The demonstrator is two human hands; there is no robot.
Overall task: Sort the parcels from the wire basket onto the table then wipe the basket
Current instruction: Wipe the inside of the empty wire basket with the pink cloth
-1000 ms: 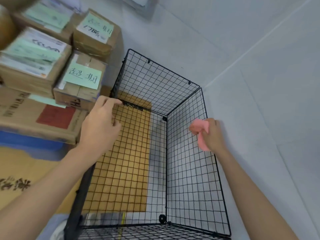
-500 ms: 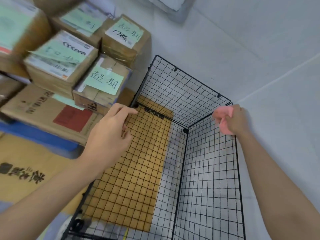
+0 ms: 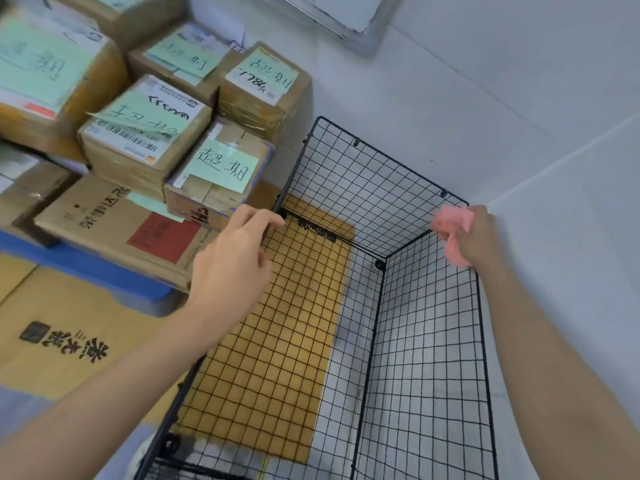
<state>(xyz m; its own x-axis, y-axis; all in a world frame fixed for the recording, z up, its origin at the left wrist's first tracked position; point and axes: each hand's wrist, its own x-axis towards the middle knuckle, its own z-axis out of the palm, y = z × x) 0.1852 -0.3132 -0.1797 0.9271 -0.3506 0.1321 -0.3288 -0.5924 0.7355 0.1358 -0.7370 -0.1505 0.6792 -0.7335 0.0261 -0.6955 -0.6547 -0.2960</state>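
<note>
The black wire basket [image 3: 374,174] stands in front of me with nothing inside it. My left hand [image 3: 232,261] grips its left top rim near the far left corner. My right hand [image 3: 476,235] holds a crumpled pink cloth [image 3: 450,225] against the top rim at the far right corner. Several cardboard parcels [image 3: 214,174] with green handwritten notes are stacked to the left of the basket. The nearest parcel sits just beside my left fingers.
A large flat carton with a red patch [image 3: 114,223] lies under the stack on something blue [image 3: 86,268]. Another printed carton [image 3: 65,337] lies at the lower left. White walls [image 3: 519,98] close in behind and to the right of the basket.
My right hand has slid the pink cloth along the right rim from the middle to the far corner. My left hand stays on the left rim. My view has shifted toward the parcels.
</note>
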